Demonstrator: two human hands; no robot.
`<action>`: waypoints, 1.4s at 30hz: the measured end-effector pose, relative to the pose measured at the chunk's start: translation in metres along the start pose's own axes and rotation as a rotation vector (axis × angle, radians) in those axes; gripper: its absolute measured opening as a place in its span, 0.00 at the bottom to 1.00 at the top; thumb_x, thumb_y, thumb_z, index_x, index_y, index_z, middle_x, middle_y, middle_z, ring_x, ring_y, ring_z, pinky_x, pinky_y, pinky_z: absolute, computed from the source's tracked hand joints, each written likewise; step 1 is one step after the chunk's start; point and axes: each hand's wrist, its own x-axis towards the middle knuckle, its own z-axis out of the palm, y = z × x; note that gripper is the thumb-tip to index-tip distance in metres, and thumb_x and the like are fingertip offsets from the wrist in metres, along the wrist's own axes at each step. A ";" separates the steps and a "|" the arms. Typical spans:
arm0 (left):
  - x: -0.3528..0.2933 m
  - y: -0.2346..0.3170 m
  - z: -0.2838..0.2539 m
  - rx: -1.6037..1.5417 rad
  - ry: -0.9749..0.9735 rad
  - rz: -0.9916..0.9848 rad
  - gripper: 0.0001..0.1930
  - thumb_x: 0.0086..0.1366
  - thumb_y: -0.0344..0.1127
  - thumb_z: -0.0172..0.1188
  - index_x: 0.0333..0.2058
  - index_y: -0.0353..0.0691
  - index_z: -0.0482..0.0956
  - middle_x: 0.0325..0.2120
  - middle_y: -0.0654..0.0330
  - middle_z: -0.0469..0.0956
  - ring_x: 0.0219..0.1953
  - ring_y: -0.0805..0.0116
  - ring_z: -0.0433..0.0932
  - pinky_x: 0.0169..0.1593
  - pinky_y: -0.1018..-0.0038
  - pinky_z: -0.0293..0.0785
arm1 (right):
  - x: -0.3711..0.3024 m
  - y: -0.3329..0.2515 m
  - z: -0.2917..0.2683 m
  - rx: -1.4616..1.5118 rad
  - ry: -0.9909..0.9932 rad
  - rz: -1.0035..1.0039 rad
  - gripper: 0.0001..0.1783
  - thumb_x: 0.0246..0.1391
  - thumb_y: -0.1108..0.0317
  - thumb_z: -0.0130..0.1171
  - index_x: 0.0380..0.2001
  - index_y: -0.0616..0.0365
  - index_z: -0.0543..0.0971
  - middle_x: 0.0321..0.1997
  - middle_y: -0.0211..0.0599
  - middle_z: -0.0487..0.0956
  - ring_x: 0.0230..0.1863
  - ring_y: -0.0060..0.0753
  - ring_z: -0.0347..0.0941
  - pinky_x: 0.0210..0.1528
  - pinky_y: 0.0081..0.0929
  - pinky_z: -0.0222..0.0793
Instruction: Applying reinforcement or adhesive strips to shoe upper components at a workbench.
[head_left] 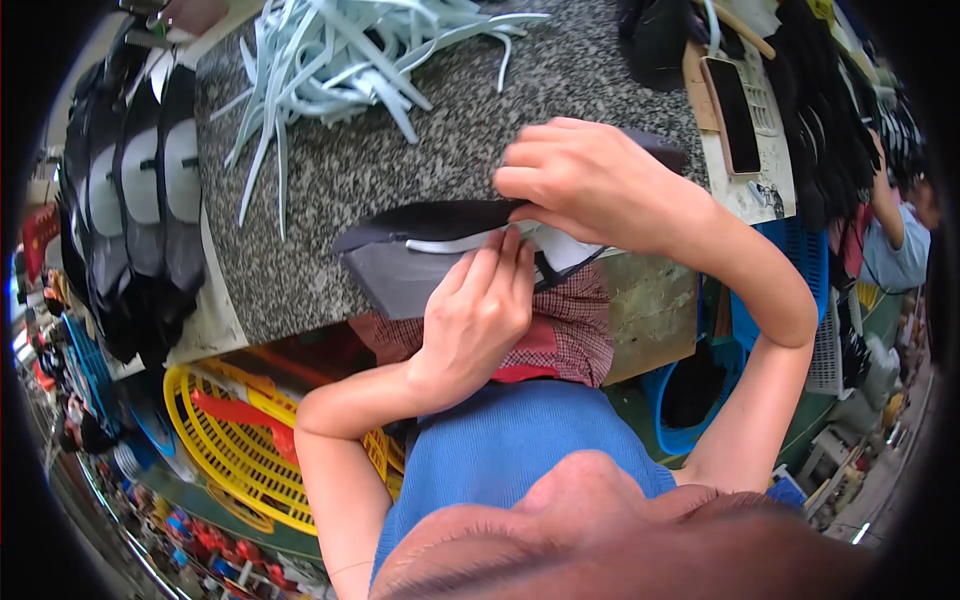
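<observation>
A black and grey fabric shoe upper (390, 275) lies at the front edge of the speckled stone slab (300, 290), partly over my lap. One pale narrow strip (440, 245) runs along its inner side, its right end hidden under my fingers. My left hand (480, 300) has its fingers together, pressing the upper and the strip near the middle; its thumb is hidden. Curled over the far right part of the upper, my right hand (585, 180) pinches its edge beside the left fingertips. A white patch shows on the upper just below the right hand.
Loose pale blue strips (340, 60) are heaped at the back of the slab. Stacked black and grey uppers (140, 180) stand at left. A phone (735, 115) lies at right near hanging black pieces. Yellow (270, 480) and blue (665, 425) baskets sit below. Another person (895, 240) is far right.
</observation>
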 end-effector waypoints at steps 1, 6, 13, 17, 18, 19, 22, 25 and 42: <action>-0.002 -0.002 0.006 0.032 0.046 0.037 0.20 0.57 0.31 0.59 0.47 0.28 0.85 0.50 0.46 0.84 0.55 0.55 0.82 0.60 0.68 0.77 | -0.006 -0.008 0.004 -0.119 0.090 -0.035 0.08 0.48 0.69 0.66 0.30 0.55 0.76 0.30 0.30 0.77 0.38 0.36 0.80 0.43 0.32 0.74; -0.010 0.001 0.015 0.023 0.087 0.037 0.18 0.51 0.32 0.60 0.39 0.30 0.86 0.37 0.52 0.84 0.48 0.56 0.82 0.58 0.65 0.80 | -0.038 -0.050 0.025 -0.334 0.101 -0.008 0.07 0.47 0.67 0.62 0.28 0.55 0.74 0.34 0.35 0.80 0.41 0.31 0.81 0.44 0.29 0.76; -0.010 -0.001 0.019 0.023 0.155 0.021 0.16 0.48 0.34 0.60 0.35 0.34 0.86 0.32 0.58 0.82 0.43 0.60 0.82 0.53 0.69 0.82 | -0.060 -0.057 0.054 -0.140 0.165 0.115 0.08 0.44 0.74 0.63 0.30 0.60 0.76 0.55 0.48 0.83 0.57 0.42 0.83 0.51 0.37 0.81; -0.009 -0.001 0.012 -0.008 0.124 0.003 0.16 0.47 0.34 0.60 0.35 0.35 0.86 0.31 0.58 0.82 0.43 0.62 0.82 0.53 0.70 0.82 | -0.060 -0.052 0.059 -0.005 0.200 0.172 0.09 0.45 0.74 0.64 0.32 0.61 0.77 0.55 0.47 0.83 0.58 0.44 0.82 0.54 0.38 0.81; -0.010 -0.002 0.008 -0.070 0.057 -0.009 0.17 0.49 0.34 0.61 0.38 0.33 0.86 0.34 0.56 0.83 0.45 0.60 0.82 0.54 0.69 0.81 | -0.061 -0.051 0.060 0.024 0.199 0.187 0.10 0.46 0.73 0.65 0.33 0.61 0.77 0.54 0.46 0.83 0.58 0.44 0.81 0.55 0.39 0.81; -0.009 -0.006 0.002 -0.131 -0.010 -0.022 0.17 0.52 0.34 0.63 0.40 0.32 0.85 0.38 0.53 0.83 0.47 0.58 0.82 0.54 0.69 0.81 | -0.060 -0.050 0.061 0.029 0.200 0.188 0.10 0.46 0.73 0.65 0.33 0.61 0.77 0.54 0.46 0.83 0.58 0.44 0.81 0.55 0.39 0.81; -0.006 -0.038 -0.036 -0.563 -0.197 0.053 0.24 0.64 0.40 0.71 0.55 0.32 0.81 0.53 0.45 0.82 0.54 0.51 0.83 0.57 0.63 0.82 | -0.058 -0.052 0.066 0.086 0.230 0.269 0.25 0.49 0.65 0.72 0.50 0.62 0.81 0.51 0.40 0.84 0.56 0.43 0.80 0.56 0.39 0.80; -0.003 -0.064 -0.062 -0.447 0.052 0.072 0.25 0.55 0.31 0.77 0.51 0.30 0.83 0.46 0.48 0.84 0.49 0.51 0.83 0.52 0.60 0.83 | -0.048 -0.064 0.063 0.131 0.204 0.350 0.39 0.43 0.68 0.76 0.62 0.63 0.79 0.52 0.40 0.83 0.55 0.45 0.79 0.57 0.39 0.79; -0.025 -0.109 -0.033 -0.650 -0.155 -0.024 0.22 0.45 0.22 0.68 0.43 0.34 0.85 0.39 0.57 0.82 0.42 0.56 0.80 0.44 0.64 0.81 | -0.045 -0.066 0.068 0.097 0.166 0.210 0.33 0.35 0.78 0.69 0.53 0.70 0.83 0.56 0.43 0.80 0.58 0.45 0.78 0.59 0.40 0.77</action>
